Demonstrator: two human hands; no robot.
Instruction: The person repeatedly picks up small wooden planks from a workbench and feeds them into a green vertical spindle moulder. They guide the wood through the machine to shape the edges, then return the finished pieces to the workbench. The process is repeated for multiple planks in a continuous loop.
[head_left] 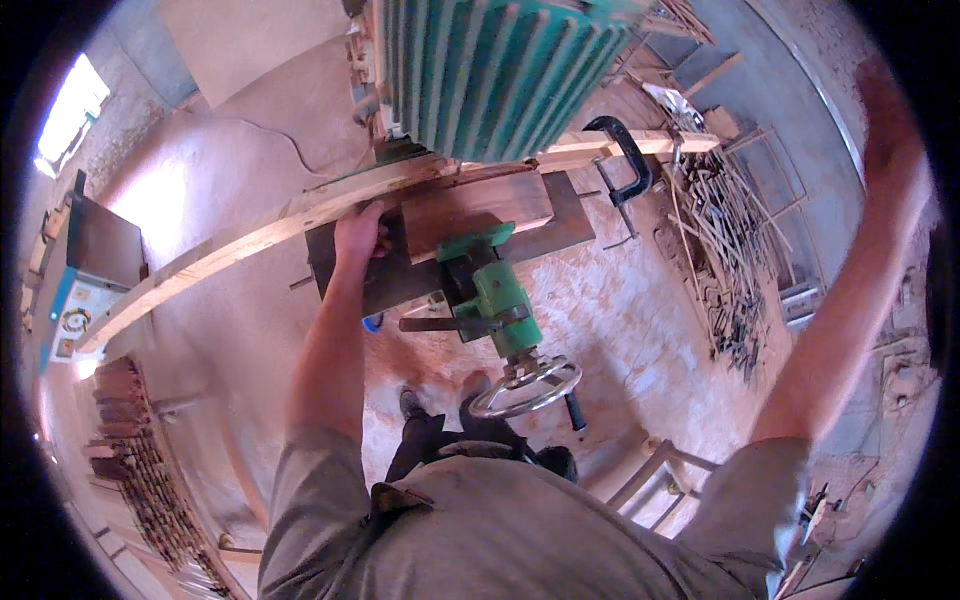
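My left hand is by the left end of a reddish wooden block, with its fingers curled against the dark metal machine table and the long pale beam behind. What is inside those fingers is hidden. A green clamp with a chrome handwheel presses its jaw to the block's near side. Above hangs a ribbed green motor housing, which hides part of the table. My right arm stretches far out to the right; the right hand is blurred and dark, away from the block.
A long pale wooden beam crosses behind the block, held at its right part by a black C-clamp. Thin wood strips are heaped at right. A control box stands left; stacked wood pieces lie lower left.
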